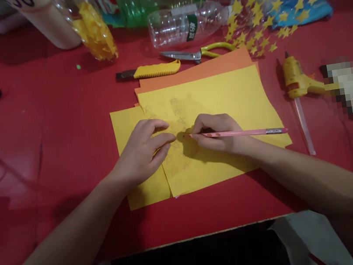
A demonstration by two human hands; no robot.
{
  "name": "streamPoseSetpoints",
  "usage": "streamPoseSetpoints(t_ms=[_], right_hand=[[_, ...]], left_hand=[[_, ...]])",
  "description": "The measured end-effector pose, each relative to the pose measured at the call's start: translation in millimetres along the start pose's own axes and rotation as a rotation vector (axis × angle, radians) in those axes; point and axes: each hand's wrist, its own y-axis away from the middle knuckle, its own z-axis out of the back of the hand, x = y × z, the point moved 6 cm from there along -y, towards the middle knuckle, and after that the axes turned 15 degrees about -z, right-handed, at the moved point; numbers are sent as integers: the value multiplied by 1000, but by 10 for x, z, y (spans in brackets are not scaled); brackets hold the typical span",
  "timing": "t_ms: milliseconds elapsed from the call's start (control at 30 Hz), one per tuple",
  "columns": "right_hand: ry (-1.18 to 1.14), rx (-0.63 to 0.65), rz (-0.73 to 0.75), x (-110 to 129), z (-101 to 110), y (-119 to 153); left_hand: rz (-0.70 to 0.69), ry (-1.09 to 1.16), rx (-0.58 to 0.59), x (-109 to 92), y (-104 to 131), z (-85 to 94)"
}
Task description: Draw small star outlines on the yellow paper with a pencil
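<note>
My right hand (218, 130) is closed around a pink pencil (246, 132), its tip at the surface of a yellow paper sheet (224, 94). Faint star outlines are drawn in columns on the left part of that sheet. My left hand (147, 148) rests on the sheet's left side with fingers spread, holding nothing, its fingertips near the drawn stars. Beneath lie another yellow sheet (149, 194) to the left and orange sheets (197, 74) at the back.
Behind the papers lie a yellow utility knife (157, 69), yellow-handled scissors (198, 54), a clear plastic bottle (170, 27) and many cut yellow stars (257, 18). A yellow glue gun (294, 77) with a glue stick is at right on the red table (64, 136).
</note>
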Motion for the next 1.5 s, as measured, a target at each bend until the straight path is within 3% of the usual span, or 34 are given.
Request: streamPoseSetpoints(t_ms=[167, 333, 467, 700, 900, 1500], right_hand=[[-35, 8, -1, -20, 3, -12], [-218, -121, -146, -131, 102, -53], [-350, -146, -191, -141, 147, -46], [-265, -137, -195, -82, 169, -22], [-172, -7, -219, -75, 49, -17], [-49, -30, -92, -109, -35, -21]], left_hand=[[2, 2, 16, 0, -1, 4], [-8, -28, 47, 4, 5, -9], [-39, -87, 125, -18, 4, -46], [-10, -157, 223, -18, 16, -47], [49, -132, 163, 47, 33, 11], [40, 59, 92, 27, 25, 5]])
